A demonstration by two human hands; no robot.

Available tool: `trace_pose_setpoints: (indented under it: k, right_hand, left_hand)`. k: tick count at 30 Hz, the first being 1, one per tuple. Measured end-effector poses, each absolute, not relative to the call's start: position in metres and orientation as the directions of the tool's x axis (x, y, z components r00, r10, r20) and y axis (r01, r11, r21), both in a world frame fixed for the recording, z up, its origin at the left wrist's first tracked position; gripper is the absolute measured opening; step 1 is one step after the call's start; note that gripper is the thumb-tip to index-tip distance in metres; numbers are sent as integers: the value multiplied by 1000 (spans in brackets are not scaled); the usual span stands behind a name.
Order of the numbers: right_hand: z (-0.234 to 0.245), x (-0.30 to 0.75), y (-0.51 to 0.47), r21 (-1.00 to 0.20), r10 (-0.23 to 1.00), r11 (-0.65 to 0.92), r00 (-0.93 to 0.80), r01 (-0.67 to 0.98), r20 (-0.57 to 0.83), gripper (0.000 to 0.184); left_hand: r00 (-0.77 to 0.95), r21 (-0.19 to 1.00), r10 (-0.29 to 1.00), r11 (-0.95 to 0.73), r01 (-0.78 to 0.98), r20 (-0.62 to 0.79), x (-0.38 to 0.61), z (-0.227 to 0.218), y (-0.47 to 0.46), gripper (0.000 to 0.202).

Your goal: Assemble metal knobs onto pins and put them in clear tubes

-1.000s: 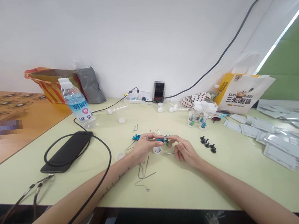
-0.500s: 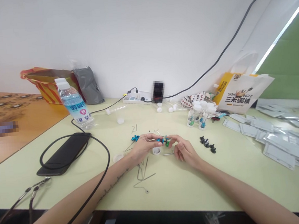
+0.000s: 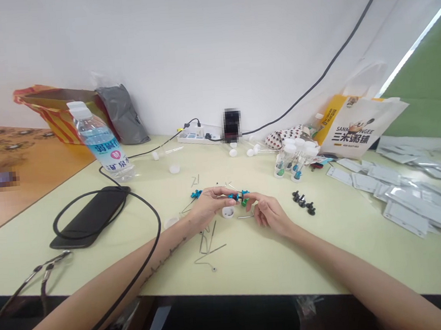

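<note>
My left hand [image 3: 209, 204] pinches a small blue-and-black part [image 3: 234, 198] between thumb and fingers, above the table. At its right end, beside a blue knob-like piece [image 3: 244, 193], are the fingertips of my right hand [image 3: 269, 213]; its index finger is bent onto the part and the other fingers are curled. A green piece [image 3: 245, 202] shows just under those fingertips. Below sits a small round white cup [image 3: 228, 213] with tiny dark bits in it. Several blue pieces [image 3: 196, 194] lie left of my left hand, and bent metal rods [image 3: 209, 251] lie nearer me.
Several black knob-like pieces [image 3: 303, 203] lie to the right. Behind them stand clear tubes with white caps [image 3: 296, 154]. Flat white packets [image 3: 410, 201] spread at far right. A phone [image 3: 89, 218], looping black cable [image 3: 157, 210] and water bottle [image 3: 98, 139] are left.
The whole view has shifted slightly, so things sit higher in the picture. The blue piece at my right fingertips shows more plainly; both hands stay together at the part.
</note>
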State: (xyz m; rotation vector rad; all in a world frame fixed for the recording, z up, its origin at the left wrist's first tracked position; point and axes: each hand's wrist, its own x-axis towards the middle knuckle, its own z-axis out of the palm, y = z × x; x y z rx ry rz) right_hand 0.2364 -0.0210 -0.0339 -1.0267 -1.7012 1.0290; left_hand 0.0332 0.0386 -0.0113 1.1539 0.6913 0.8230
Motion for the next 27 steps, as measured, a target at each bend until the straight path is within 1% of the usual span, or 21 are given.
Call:
trace_pose_setpoints:
  k: [9, 16, 27]
  right_hand:
    - [-33, 238, -21, -916, 929, 331, -251, 226, 274, 61]
    - [-33, 239, -21, -906, 920, 352, -267, 233, 288, 59]
    - [-35, 239, -23, -901, 923, 360, -234, 241, 306, 56]
  left_hand:
    - [549, 957, 834, 206, -203, -63, 35, -11, 36, 27]
    - [550, 954, 834, 207, -218, -55, 36, -11, 33, 26]
    - [545, 952, 836, 214, -221, -61, 37, -7, 30, 27]
